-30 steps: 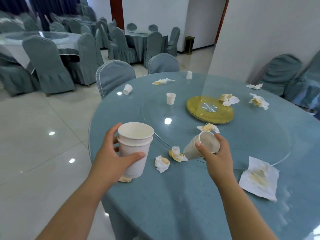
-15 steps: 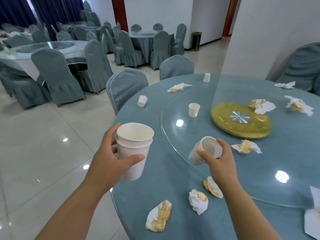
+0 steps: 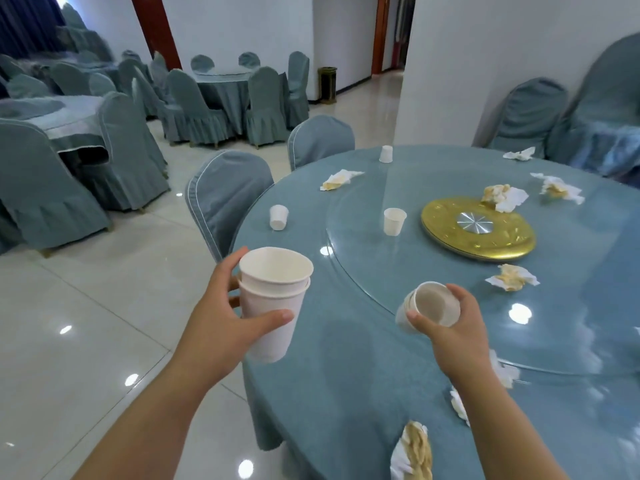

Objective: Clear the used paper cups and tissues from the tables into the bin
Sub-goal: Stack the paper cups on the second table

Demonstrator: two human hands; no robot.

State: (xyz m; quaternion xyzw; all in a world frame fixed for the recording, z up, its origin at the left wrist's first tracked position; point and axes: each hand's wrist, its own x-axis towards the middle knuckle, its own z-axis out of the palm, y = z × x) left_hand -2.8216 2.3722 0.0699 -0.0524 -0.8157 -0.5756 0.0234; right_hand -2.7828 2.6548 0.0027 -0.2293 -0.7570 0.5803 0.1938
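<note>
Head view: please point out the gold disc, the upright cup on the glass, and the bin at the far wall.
gold disc (image 3: 478, 244), head view, gold face below its silver hub.
upright cup (image 3: 394, 222), head view, middle of its side wall.
bin (image 3: 327, 85), head view, middle of its front.

white paper cups (image 3: 394, 221), yellow-stained white tissues (image 3: 512, 277), grey-blue tablecloth (image 3: 346, 358), gold turntable base (image 3: 478, 228).

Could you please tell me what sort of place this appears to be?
Most likely a restaurant banquet hall: several round, cloth-draped tables, matching fabric-covered chairs around them, and a glass turntable with a gold hub on the nearest one.
</note>
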